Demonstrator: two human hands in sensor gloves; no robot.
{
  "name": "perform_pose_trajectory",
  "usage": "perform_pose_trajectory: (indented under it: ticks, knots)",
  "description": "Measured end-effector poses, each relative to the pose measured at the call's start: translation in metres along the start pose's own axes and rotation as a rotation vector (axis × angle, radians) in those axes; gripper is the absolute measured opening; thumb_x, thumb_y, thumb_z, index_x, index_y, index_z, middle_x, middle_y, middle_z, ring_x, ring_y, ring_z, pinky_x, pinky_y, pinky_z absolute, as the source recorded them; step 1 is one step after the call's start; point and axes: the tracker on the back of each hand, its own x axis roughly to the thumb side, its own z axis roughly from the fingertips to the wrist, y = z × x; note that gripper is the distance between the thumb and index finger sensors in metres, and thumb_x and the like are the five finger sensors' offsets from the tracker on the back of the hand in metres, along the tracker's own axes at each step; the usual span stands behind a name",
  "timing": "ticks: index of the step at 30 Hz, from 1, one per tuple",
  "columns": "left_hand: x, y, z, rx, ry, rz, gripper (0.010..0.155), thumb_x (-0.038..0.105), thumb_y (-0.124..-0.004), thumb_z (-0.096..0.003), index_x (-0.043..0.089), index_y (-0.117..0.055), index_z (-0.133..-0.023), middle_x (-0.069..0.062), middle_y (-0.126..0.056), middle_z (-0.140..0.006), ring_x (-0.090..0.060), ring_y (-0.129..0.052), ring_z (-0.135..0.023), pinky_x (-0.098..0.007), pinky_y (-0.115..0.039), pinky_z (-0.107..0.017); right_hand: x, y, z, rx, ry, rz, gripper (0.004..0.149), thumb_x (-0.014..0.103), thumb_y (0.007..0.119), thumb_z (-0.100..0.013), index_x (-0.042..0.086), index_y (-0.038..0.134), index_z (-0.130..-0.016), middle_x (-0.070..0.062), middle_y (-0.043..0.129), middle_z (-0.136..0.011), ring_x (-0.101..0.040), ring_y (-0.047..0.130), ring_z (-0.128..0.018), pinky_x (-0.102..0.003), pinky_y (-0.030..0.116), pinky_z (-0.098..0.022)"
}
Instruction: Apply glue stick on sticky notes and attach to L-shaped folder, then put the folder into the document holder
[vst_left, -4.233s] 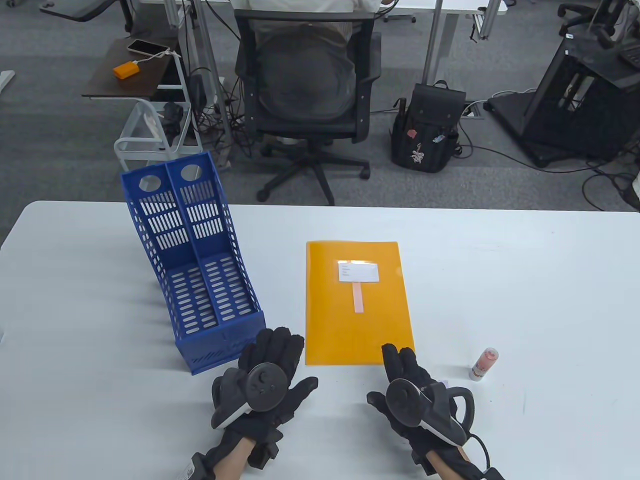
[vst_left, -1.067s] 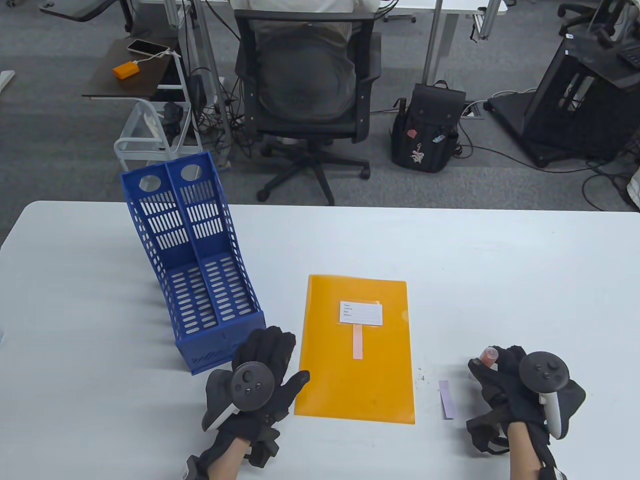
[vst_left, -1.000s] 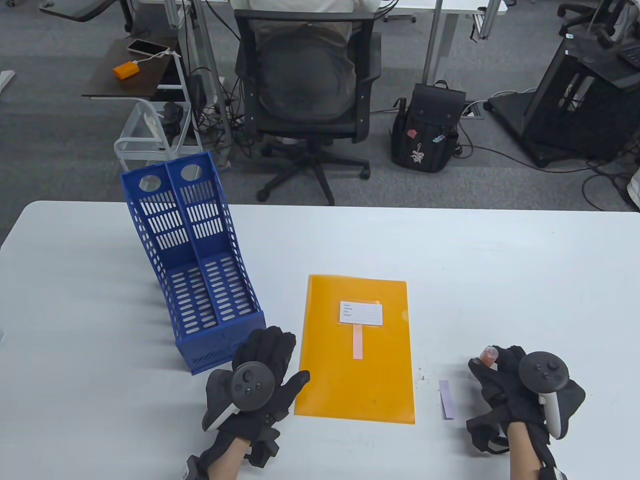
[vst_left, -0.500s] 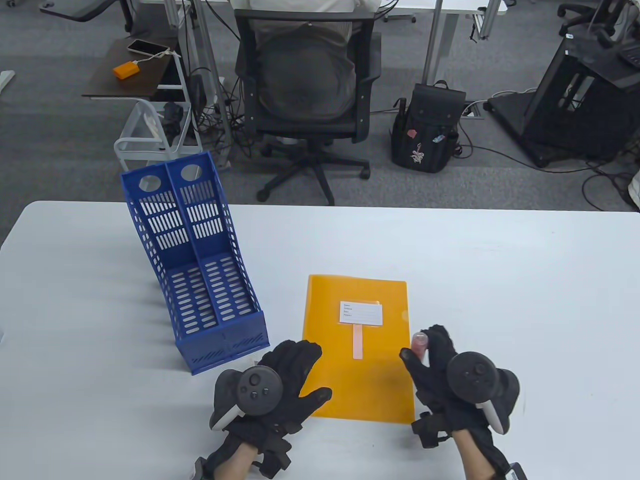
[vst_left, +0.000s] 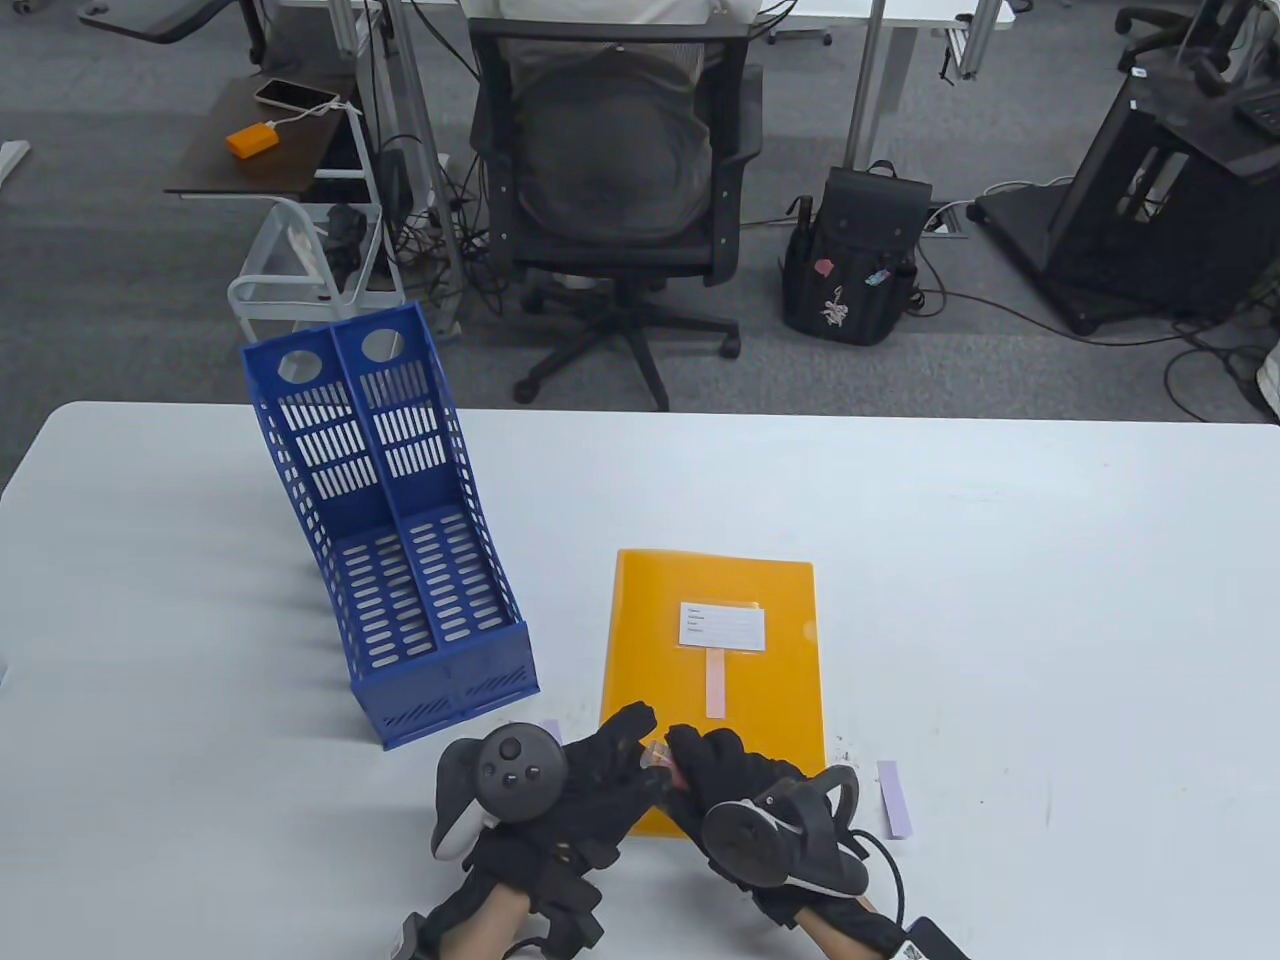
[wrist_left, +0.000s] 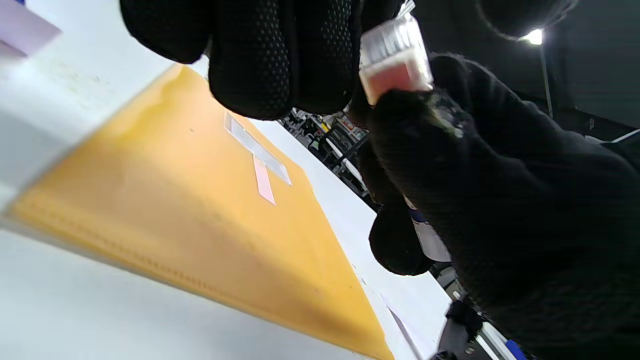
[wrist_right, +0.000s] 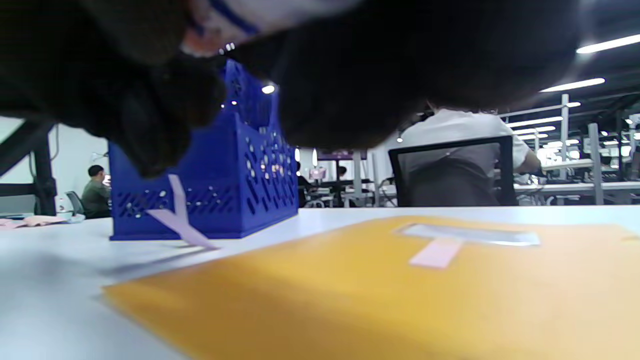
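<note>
The orange L-shaped folder (vst_left: 712, 690) lies flat in front of me with a white label and a pink sticky note (vst_left: 716, 683) stuck on it. Both hands meet above its near edge. My right hand (vst_left: 692, 757) grips the body of the glue stick (vst_left: 657, 756). The left hand (vst_left: 636, 742) pinches its clear cap (wrist_left: 395, 55) between fingers (wrist_left: 280, 50) and thumb. The stick's striped label (wrist_right: 225, 20) shows at the top of the right wrist view. A purple sticky note (vst_left: 893, 797) lies right of the folder. The blue document holder (vst_left: 400, 560) stands to the left.
A second purple sticky note (vst_left: 550, 727), curled up (wrist_right: 180, 220), lies between the holder and the folder. A person sits in an office chair (vst_left: 610, 180) beyond the white table's far edge (vst_left: 800, 415). A backpack and carts stand on the floor behind.
My right hand picked up the glue stick at the right and carried it left over the folder's near edge. The left hand lifted and took hold of its cap.
</note>
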Motion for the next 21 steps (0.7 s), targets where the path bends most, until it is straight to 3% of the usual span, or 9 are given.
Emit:
perform_pose_trajectory:
  ticks: [3, 7, 10, 13, 21]
  knots:
    - [0.001, -0.004, -0.001, 0.013, 0.02, -0.045, 0.065, 0.058, -0.063, -0.0505, 0.02, -0.059, -0.103, -0.006, -0.088, -0.088, -0.031, -0.092, -0.075, -0.058, -0.068, -0.063, 0.0, -0.001, 0.002, -0.025, -0.009, -0.02, 0.065, 0.056, 0.069, -0.047, 0.007, 0.071, -0.089, -0.01, 0.087, -0.067, -0.017, 0.097, -0.024, -0.037, 0.087, -0.015]
    - [0.0, -0.009, -0.003, -0.029, -0.004, 0.038, 0.056, 0.048, -0.061, -0.0532, 0.023, -0.06, -0.103, -0.008, -0.082, -0.096, -0.031, -0.088, -0.079, -0.059, -0.066, -0.065, 0.004, -0.006, 0.006, -0.043, -0.023, -0.016, 0.064, 0.055, 0.072, -0.046, 0.003, 0.078, -0.083, -0.012, 0.09, -0.063, -0.018, 0.098, -0.019, -0.036, 0.087, -0.011]
    - [0.004, -0.008, -0.003, 0.033, -0.028, 0.069, 0.051, 0.043, -0.065, -0.0518, 0.021, -0.069, -0.098, -0.01, -0.087, -0.088, -0.03, -0.091, -0.073, -0.059, -0.067, -0.064, 0.007, -0.01, 0.009, -0.085, -0.032, -0.01, 0.064, 0.055, 0.073, -0.046, 0.001, 0.081, -0.08, -0.012, 0.094, -0.059, -0.018, 0.099, -0.015, -0.034, 0.087, -0.006]
    - [0.007, -0.005, -0.002, 0.05, -0.038, 0.075, 0.052, 0.045, -0.063, -0.0516, 0.019, -0.072, -0.095, -0.01, -0.091, -0.08, -0.028, -0.092, -0.064, -0.057, -0.07, -0.062, 0.009, -0.015, 0.01, -0.09, -0.014, -0.086, 0.065, 0.053, 0.073, -0.046, -0.003, 0.083, -0.079, -0.014, 0.095, -0.055, -0.019, 0.099, -0.012, -0.034, 0.087, -0.003]
    - [0.011, 0.002, -0.004, 0.072, 0.02, 0.046, 0.056, 0.046, -0.063, -0.0514, 0.009, -0.082, -0.09, -0.01, -0.101, -0.061, -0.023, -0.101, -0.045, -0.053, -0.082, -0.051, 0.012, -0.019, 0.012, -0.109, 0.002, -0.047, 0.066, 0.053, 0.071, -0.047, -0.003, 0.084, -0.078, -0.014, 0.096, -0.053, -0.018, 0.098, -0.009, -0.033, 0.086, -0.001]
